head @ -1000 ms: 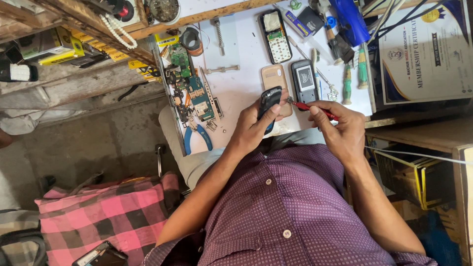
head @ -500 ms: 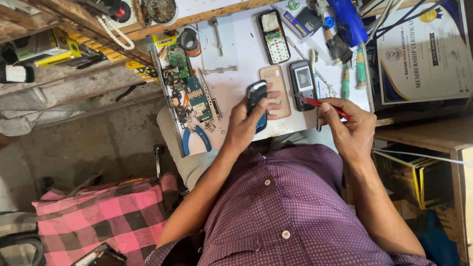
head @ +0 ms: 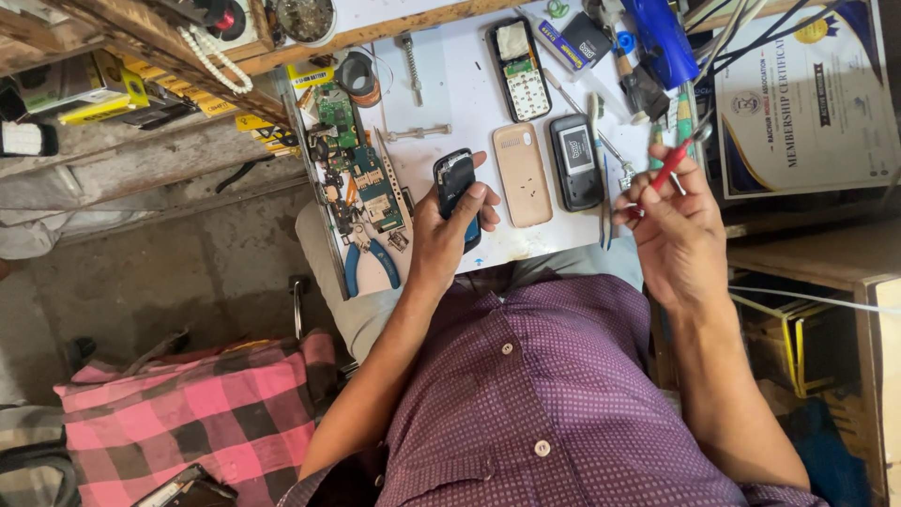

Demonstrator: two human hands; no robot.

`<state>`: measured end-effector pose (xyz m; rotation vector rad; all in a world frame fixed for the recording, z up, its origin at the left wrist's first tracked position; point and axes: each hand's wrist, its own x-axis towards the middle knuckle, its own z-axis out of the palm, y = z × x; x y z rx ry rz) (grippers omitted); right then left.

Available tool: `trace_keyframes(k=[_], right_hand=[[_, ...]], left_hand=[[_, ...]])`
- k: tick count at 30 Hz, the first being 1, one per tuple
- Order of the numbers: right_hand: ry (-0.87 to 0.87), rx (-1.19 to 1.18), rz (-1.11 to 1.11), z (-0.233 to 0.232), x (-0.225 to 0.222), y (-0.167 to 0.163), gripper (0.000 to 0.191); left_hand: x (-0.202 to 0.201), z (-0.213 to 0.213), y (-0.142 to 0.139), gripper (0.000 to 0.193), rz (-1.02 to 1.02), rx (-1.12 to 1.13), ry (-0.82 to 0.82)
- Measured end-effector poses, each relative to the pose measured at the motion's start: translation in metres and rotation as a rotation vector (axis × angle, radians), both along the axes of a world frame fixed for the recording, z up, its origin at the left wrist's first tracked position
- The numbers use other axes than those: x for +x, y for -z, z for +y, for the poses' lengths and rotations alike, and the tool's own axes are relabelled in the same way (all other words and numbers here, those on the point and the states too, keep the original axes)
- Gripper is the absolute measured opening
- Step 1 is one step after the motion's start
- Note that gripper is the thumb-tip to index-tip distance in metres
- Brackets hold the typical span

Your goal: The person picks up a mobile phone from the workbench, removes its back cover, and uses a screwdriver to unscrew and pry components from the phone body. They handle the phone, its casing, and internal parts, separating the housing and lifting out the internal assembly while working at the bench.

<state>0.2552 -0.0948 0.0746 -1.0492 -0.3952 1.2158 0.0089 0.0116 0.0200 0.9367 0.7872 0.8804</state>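
A white table (head: 441,84) holds phone parts: a beige back cover (head: 523,175) and a grey phone (head: 575,161). The left hand (head: 450,230), fingers gripping a small black phone (head: 455,183), has moved left. The right hand (head: 671,225) has pulled away, fingers pinching a red screwdriver (head: 664,174).

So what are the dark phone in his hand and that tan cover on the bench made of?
The dark phone in the left hand looks like glossy black plastic; it catches light. The tan cover looks like matte moulded plastic, with small punched holes. Neither can be confirmed by sight.
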Motion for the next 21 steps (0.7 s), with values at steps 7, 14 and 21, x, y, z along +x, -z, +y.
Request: trace_keyframes(k=[7,14,21], right_hand=[[0.042,-0.426,-1.422,0.002,0.006,0.01,0.018],[-0.006,-0.324,-1.813,0.037,0.006,0.02,0.023],[-0.052,-0.321,-1.817,0.05,0.009,0.029,0.021]], left_hand=[[-0.002,0.0,0.001,0.055,0.004,-0.001,-0.009],[-0.002,-0.002,0.001,0.055,0.023,-0.011,-0.003],[0.0,-0.002,-0.001,0.055,0.028,-0.003,-0.006]])
